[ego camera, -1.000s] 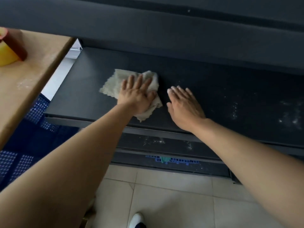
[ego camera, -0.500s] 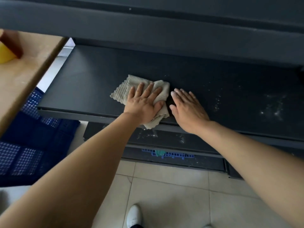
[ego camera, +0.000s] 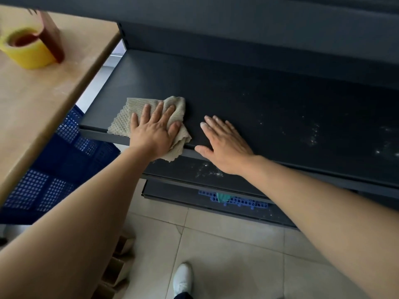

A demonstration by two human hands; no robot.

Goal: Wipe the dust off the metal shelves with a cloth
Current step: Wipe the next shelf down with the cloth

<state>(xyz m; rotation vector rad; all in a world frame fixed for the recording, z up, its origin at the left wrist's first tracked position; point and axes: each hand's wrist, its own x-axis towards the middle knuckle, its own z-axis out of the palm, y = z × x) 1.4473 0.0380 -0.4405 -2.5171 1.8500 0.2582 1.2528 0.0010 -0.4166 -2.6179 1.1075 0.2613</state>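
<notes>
My left hand lies flat with its fingers spread and straight, pressing down on the cloth, a pale beige rag with a waffle weave. The cloth is rumpled under my palm, spreads out past my little finger and bunches up ahead of my fingertips. One corner of it droops over the front lip just below the heel of that hand. It sits at the left front of the dark metal shelf. My right hand rests bare on the same shelf just beside the cloth but apart from it, fingers straight and close together, thumb out along the front edge, holding nothing. Further out past my right hand, pale dust specks are scattered over the shelf. Under my right wrist a lower shelf shows a white dusty smear. Below that again, a blue perforated piece lies on the bottom shelf. Another dark shelf hangs over the one I am touching, well above both hands. Off to the left of my left hand stands a wooden surface carrying a yellow roll of tape with a dark red object against it. A blue lattice crate sits under that surface, beside my left forearm. Down between my arms I see tiled floor and one white shoe.
</notes>
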